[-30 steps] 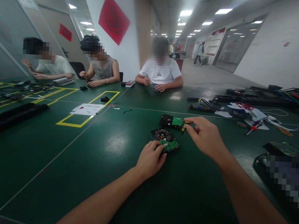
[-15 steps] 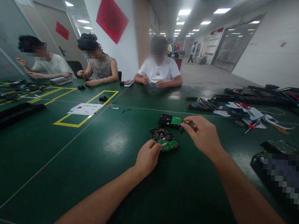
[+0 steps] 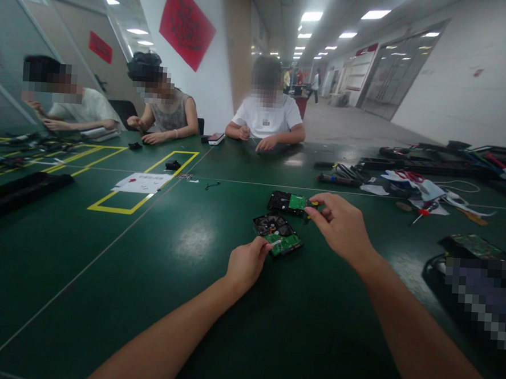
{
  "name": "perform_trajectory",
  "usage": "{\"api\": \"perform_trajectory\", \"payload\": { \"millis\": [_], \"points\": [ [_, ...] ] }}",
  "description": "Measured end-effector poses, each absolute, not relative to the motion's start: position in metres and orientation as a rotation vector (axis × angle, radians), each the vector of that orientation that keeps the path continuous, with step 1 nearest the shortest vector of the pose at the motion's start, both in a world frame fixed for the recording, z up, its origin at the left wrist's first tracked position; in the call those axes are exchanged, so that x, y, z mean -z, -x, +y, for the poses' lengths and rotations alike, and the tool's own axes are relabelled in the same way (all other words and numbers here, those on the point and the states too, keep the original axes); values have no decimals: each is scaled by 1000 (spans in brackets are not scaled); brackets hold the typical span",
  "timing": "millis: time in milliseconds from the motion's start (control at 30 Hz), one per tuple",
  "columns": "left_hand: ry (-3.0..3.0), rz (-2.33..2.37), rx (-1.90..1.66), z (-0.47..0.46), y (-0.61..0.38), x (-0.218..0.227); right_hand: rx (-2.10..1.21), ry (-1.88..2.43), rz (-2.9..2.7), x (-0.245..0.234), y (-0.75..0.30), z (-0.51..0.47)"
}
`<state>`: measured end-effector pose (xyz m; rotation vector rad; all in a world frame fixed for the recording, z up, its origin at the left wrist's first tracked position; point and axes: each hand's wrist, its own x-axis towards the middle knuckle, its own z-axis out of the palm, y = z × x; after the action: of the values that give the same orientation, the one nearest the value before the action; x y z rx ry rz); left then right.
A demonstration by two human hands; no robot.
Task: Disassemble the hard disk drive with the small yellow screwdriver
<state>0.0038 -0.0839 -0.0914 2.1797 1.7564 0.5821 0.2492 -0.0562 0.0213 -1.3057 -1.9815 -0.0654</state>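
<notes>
Two hard drives lie circuit-side up on the green table (image 3: 185,322). The near hard drive (image 3: 277,233) has a green board, and my left hand (image 3: 245,263) pinches its near left corner with closed fingers. The far hard drive (image 3: 289,203) lies just behind it. My right hand (image 3: 340,224) is closed around a small screwdriver with a yellow and black handle (image 3: 311,207), held at the right edge of the far drive.
Three people sit along the far side of the table. A sheet of paper (image 3: 142,181) lies in a yellow-taped rectangle at the left. Cables, tools and a red-handled screwdriver (image 3: 423,211) are spread at the right. Another board (image 3: 474,246) rests near the right edge.
My left hand has slid back from on top of the near drive to its near corner. My right hand has shifted slightly left with the screwdriver.
</notes>
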Motion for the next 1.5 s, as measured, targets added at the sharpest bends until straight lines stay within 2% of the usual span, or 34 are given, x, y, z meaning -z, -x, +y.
{"api": "perform_trajectory", "payload": {
  "millis": [233,400,633,833,1500],
  "points": [
    [-2220,1812,-446,-85,-2,84,70,1268,-1999,-23,-250,-57],
    [-2263,1723,-513,-91,-3,80,-5,1299,-1972,-23,-245,-59],
    [-2301,1713,-481,-88,-12,81,218,1259,-2057,-22,-244,-61],
    [-2340,1713,-418,-87,-15,82,109,1310,-1961,-19,-248,-57],
    [-2145,1641,-533,-84,-5,79,108,1216,-2042,-26,-247,-60]
  ]
}}
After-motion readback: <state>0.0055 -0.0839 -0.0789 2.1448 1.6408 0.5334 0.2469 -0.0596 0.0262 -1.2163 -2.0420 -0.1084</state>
